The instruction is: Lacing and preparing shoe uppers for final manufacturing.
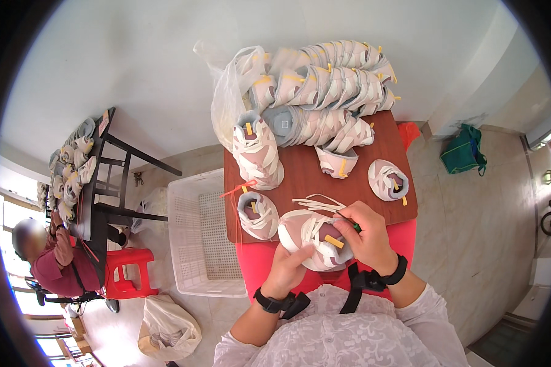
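Shoe upper (306, 233), stacked uppers (327, 88) behind, clear bag (222, 107), white crate (183, 235) left

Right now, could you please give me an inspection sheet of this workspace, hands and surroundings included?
Surface: brown table, largely covered by its load toward the far side.
Work items: pink-and-white shoe upper held above the near edge, its white laces trailing loose; rows of stacked uppers beyond.
Clutter: clear plastic bag at far left; orange-red tie at the left edge.
Hands: left hand grips the upper; right hand holds a thin tool, partly hidden.
Cables: nothing seen around the held upper.
Surroundings: white crate at left; green bag on the right-hand floor; another person at far left.
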A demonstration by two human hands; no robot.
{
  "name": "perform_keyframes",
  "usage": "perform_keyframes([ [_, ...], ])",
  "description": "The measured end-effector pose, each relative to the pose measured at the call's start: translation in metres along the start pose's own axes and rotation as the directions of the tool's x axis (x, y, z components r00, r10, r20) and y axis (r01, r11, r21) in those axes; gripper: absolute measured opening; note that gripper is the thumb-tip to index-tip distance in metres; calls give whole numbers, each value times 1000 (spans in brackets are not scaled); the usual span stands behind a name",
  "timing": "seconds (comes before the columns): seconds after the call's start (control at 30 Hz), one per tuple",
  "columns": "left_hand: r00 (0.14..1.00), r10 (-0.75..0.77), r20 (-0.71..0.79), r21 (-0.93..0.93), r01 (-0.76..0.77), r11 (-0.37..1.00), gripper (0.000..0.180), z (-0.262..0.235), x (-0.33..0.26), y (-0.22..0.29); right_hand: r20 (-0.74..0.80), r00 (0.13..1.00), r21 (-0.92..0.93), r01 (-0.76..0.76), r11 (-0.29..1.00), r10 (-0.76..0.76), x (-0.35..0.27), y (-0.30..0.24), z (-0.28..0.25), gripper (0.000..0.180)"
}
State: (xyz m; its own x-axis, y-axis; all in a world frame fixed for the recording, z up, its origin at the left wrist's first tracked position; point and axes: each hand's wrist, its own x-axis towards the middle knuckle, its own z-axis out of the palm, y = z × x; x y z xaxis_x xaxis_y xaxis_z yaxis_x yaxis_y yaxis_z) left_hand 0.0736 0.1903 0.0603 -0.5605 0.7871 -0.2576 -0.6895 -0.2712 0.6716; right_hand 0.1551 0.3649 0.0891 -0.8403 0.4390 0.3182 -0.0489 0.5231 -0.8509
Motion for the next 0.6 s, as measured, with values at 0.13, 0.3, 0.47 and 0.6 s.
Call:
perform_keyframes([
  [0.13, 998, 52, -42, 27, -51, 998, 52, 0, 1, -1, -68, 993, -76, 93, 993, -98, 2, -6, 2, 15],
  [0.3, 987, 152, -54, 136, -143, 980, 52, -1, 0, -8, -72, 995, -82, 60, 995, -66, -5, -15, 7, 16],
  [0.47, 983, 174, -54, 168, -163, 972, 50, 1, 1, -10, -78, 995, -89, 58, 994, -65, -1, -21, 6, 14],
  [0.6, 982, 176, -64, 186, -161, 969, 49, 2, 0, -8, -81, 996, -76, 33, 997, -39, -4, -21, 8, 14],
])
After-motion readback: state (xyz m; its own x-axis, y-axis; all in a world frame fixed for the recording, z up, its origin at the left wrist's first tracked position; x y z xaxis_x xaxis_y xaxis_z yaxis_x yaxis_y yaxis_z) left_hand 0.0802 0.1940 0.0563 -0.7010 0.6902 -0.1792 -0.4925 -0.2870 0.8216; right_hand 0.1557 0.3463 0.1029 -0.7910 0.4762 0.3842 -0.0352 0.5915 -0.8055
